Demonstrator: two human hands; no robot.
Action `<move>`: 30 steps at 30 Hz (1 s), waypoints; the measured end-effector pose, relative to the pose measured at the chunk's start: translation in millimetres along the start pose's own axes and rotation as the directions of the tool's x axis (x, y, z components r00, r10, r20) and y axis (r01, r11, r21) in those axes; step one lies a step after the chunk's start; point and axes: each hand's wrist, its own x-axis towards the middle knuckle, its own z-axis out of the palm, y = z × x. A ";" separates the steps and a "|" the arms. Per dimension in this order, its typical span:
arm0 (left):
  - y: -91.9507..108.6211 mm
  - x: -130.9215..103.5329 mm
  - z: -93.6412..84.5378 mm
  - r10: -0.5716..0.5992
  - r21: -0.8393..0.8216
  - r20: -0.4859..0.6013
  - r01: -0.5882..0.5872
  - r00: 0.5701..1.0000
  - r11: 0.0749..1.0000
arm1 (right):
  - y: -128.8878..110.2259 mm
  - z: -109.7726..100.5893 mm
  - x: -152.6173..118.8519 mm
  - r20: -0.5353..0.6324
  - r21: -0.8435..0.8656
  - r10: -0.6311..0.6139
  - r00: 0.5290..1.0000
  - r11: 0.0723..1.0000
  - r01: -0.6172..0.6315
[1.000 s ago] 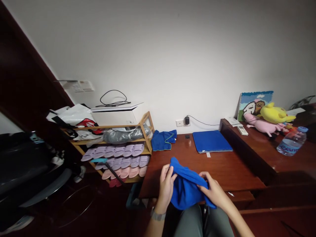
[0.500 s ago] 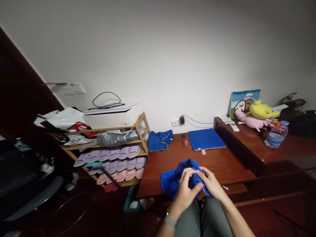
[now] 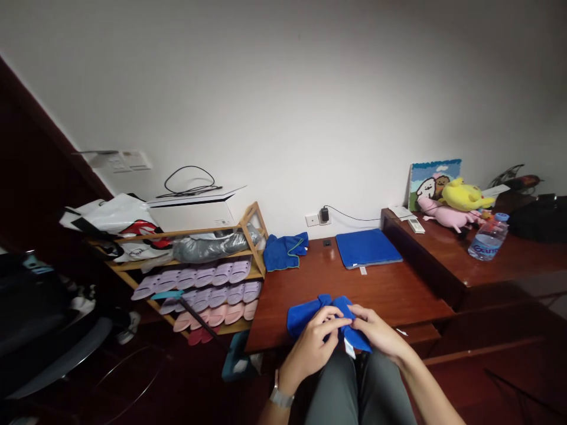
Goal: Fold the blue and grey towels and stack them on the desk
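Note:
A blue cloth (image 3: 302, 319) lies bunched at the table's front edge, above my knees. My left hand (image 3: 313, 341) has its fingers closed over the middle of the cloth. My right hand (image 3: 375, 329) pinches the cloth's right part, its fingertips close to those of my left. A white tag hangs from the cloth below the hands. Parts of the cloth under my fingers are hidden. Farther back on the table (image 3: 310, 289) are a folded stack of blue cloth (image 3: 368, 248) with a white tag and a crumpled blue cloth (image 3: 283, 252) with a green edge.
On the left stands a wooden rack (image 3: 257, 248) with several slippers (image 3: 221, 273), a white box (image 3: 195, 213) and bags. A raised cabinet at right bears a remote (image 3: 416, 225), plush toys (image 3: 469, 195) and a water bottle (image 3: 488, 237). A black charger (image 3: 325, 213) sits in the wall socket.
The cloth in my hands has gone from a raised bunch to a lower, flatter shape. Its white tag now shows. My left hand has shifted slightly left, and my fingers have moved.

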 end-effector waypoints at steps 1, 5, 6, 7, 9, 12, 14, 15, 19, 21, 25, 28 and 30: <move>1.2 -2.7 -0.7 0.006 0.029 0.010 -0.006 1.000 1.000 | 1.1 -0.5 0.8 -0.015 -0.006 0.009 1.000 1.000 -0.009; 4.8 -9.9 4.4 0.092 0.229 -0.028 -0.083 0.995 0.970 | 10.4 1.7 3.8 -0.098 0.071 0.027 0.995 0.997 -0.020; 5.4 -10.2 6.1 0.126 0.276 -0.048 -0.108 0.991 0.955 | 12.5 3.3 4.0 -0.122 0.082 0.024 0.992 0.997 -0.014; 5.9 -9.7 7.4 0.157 0.316 -0.064 -0.130 0.985 0.940 | 13.9 5.1 4.1 -0.142 0.087 0.022 0.990 0.996 -0.009; 6.4 -6.8 7.9 0.201 0.365 -0.071 -0.162 0.977 0.917 | 14.5 7.8 3.7 -0.164 0.100 0.020 0.986 0.995 -0.004; 5.7 1.2 4.3 0.214 0.341 -0.066 -0.179 0.975 0.923 | 12.5 6.3 4.1 -0.155 0.217 0.042 0.987 0.976 -0.008; 4.8 9.1 0.7 0.177 0.258 -0.099 -0.146 0.979 0.955 | 12.7 2.7 5.1 -0.165 0.336 0.071 0.984 0.942 -0.012; 4.4 14.1 -1.3 0.136 0.206 -0.143 -0.105 0.980 0.973 | 13.7 1.6 5.3 -0.200 0.375 0.075 0.977 0.927 0.006; 7.4 40.6 -10.3 -0.106 0.009 -0.386 0.119 0.916 0.993 | 20.6 16.4 -1.3 -0.598 0.125 -0.109 0.794 0.966 0.227; 14.5 55.4 -15.7 -0.171 -0.025 -0.422 0.178 0.890 0.984 | 22.6 36.0 -8.3 -0.634 -0.136 -0.293 0.715 0.953 0.270; 39.5 80.2 -27.3 -0.153 0.001 -0.435 0.171 0.887 0.985 | 22.8 68.7 -14.1 -0.383 -0.463 -0.453 0.805 0.848 0.257; 57.2 91.5 -38.1 -0.129 -0.008 -0.394 0.137 0.910 0.991 | 23.8 67.0 -7.6 -0.427 -0.563 -0.352 0.833 0.824 0.059; 63.1 95.4 -46.0 -0.122 -0.031 -0.343 0.118 0.931 0.993 | 24.0 56.7 -2.8 -0.495 -0.578 -0.303 0.815 0.815 -0.048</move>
